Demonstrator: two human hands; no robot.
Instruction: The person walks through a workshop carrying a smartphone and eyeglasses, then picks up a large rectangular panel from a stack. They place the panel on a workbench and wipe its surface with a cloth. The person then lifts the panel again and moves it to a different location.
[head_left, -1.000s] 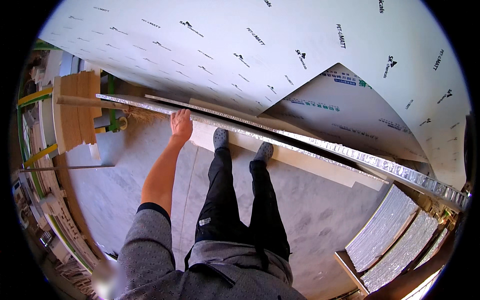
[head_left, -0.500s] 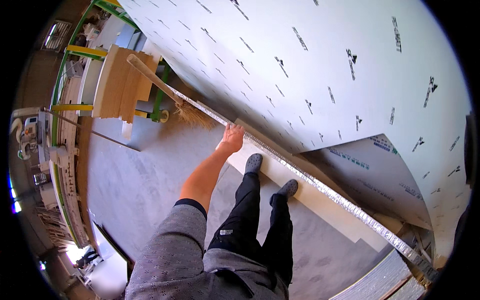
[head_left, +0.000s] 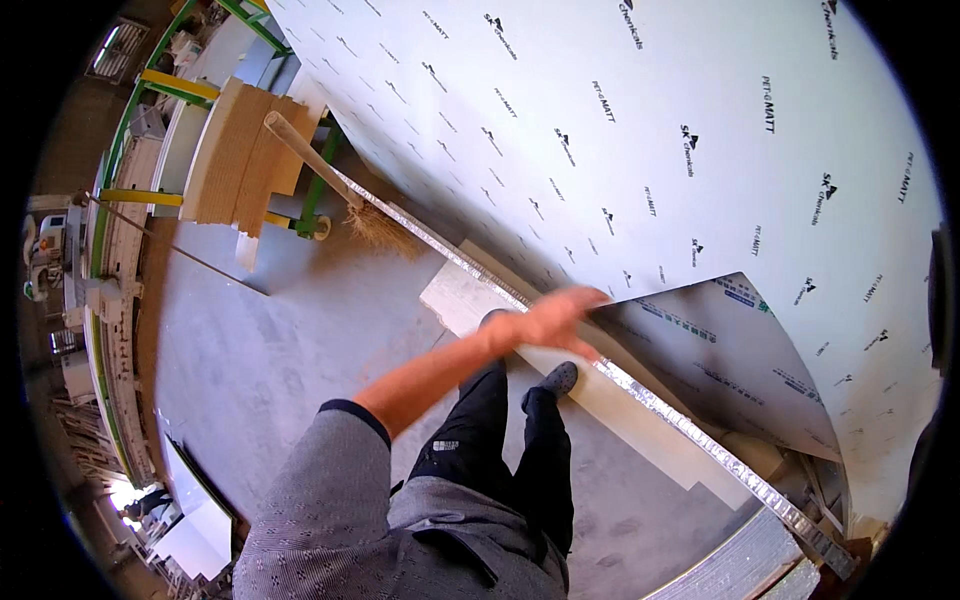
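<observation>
Counted — one left hand (head_left: 553, 320), one broom (head_left: 378, 228), one long silver-edged panel (head_left: 655, 402), two shoes (head_left: 562, 377) (one partly covered), two trouser legs (head_left: 542, 455).

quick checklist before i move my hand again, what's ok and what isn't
1. Left hand firmly gripping the long flat panel with the silvery ribbed edge: cannot tell; the hand is blurred, fingers spread over the edge.
2. Right hand ready: cannot tell; out of view.
3. Panel's right-hand end in sight: ok, visible at lower right.
4. Straw broom with a wooden handle clear of the panel: cannot tell; they overlap in this view.
5. Right grey perforated clog visible: ok, it shows beyond the black trouser leg.
</observation>
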